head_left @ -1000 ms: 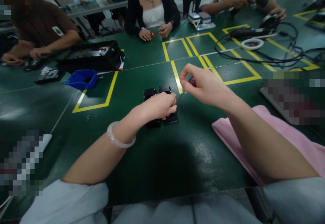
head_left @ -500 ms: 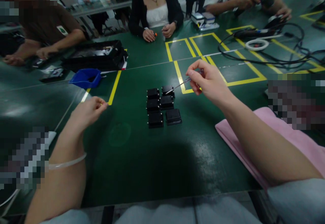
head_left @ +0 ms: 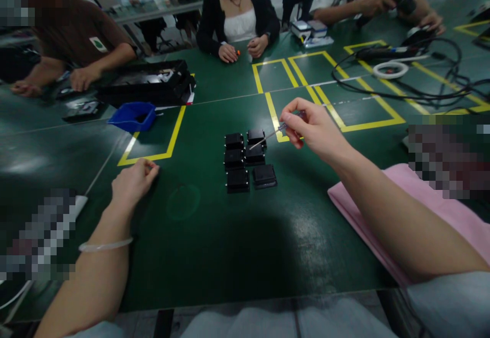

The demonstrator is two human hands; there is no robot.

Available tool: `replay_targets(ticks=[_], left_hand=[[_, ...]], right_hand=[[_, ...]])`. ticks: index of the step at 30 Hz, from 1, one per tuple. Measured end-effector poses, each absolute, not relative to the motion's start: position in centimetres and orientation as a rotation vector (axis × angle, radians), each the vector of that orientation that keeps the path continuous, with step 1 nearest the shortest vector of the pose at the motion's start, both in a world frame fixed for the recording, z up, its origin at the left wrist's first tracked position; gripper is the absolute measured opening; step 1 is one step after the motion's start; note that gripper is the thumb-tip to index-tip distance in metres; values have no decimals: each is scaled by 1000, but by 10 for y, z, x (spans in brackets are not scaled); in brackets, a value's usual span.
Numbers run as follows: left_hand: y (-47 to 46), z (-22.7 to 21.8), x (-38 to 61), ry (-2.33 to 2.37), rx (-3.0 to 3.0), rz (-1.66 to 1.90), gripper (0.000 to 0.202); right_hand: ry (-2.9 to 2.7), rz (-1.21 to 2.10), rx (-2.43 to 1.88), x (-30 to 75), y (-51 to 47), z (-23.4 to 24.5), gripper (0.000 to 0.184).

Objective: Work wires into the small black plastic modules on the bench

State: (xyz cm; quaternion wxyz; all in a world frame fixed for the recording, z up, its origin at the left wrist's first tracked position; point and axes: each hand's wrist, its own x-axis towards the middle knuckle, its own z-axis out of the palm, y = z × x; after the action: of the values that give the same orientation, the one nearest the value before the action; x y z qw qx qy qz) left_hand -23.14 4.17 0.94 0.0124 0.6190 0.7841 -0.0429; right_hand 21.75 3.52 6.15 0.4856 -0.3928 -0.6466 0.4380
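My right hand [head_left: 304, 123] is closed around the handle of a screwdriver [head_left: 265, 139]. Its thin metal shaft slants down to the left, and the tip is over or on the middle block [head_left: 254, 153] of the right column; contact cannot be made out. Several small black blocks stand in two columns, most with small shiny pins at their sides. The nearest right block [head_left: 264, 175] sits slightly apart from the others. My left hand [head_left: 133, 180] rests near the table to the left of the blocks, fingers pinched together; whatever they hold, if anything, is hidden.
A blue bin [head_left: 133, 116] lies beyond my left hand, near a black case [head_left: 153, 83]. Yellow tape [head_left: 371, 123] marks the green table. On the right are a folded pink cloth [head_left: 367, 205] and black cables [head_left: 398, 93]. Several people sit across the table.
The screwdriver tip has shifted from the far right block to the middle right block. My left hand has drawn back slightly toward me. The whole view has moved a little.
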Motion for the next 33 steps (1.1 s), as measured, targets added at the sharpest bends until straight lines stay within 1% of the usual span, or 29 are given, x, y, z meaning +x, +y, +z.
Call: replay_targets(ticks=[5, 7, 9, 10, 11, 13, 15, 16, 17, 20, 23, 33], left_hand=[[34, 3, -246, 2529, 1879, -44, 37], [32, -1, -253, 2640, 1943, 153, 39], [34, -6, -259, 2597, 2095, 412, 39], [36, -9, -262, 2552, 2098, 476, 41], [39, -11, -263, 2523, 2036, 505, 43], [44, -17, -261, 2428, 1909, 436, 55], [50, -21, -255, 2350, 1898, 360, 65], [53, -22, -252, 2316, 1923, 335, 67], [55, -23, -248, 2301, 1939, 344, 65], [61, -24, -238, 2258, 1976, 419, 50], [64, -24, -231, 2190, 1966, 523, 41], [80, -33, -228, 2126, 1801, 818, 28]], right_hand=[[-1583, 1078, -964, 217, 35, 61, 18], [-1572, 1089, -969, 217, 34, 62, 18], [-1555, 1101, -972, 216, 34, 63, 18], [-1548, 1108, -970, 216, 34, 63, 18], [-1543, 1117, -967, 215, 34, 63, 18], [-1535, 1136, -953, 215, 34, 63, 17], [-1534, 1154, -940, 214, 34, 62, 17], [-1535, 1161, -939, 214, 34, 62, 17], [-1537, 1167, -939, 214, 33, 61, 17], [-1550, 1170, -950, 214, 33, 61, 17], [-1560, 1170, -947, 214, 32, 62, 17], [-1565, 1179, -916, 209, 32, 62, 17]])
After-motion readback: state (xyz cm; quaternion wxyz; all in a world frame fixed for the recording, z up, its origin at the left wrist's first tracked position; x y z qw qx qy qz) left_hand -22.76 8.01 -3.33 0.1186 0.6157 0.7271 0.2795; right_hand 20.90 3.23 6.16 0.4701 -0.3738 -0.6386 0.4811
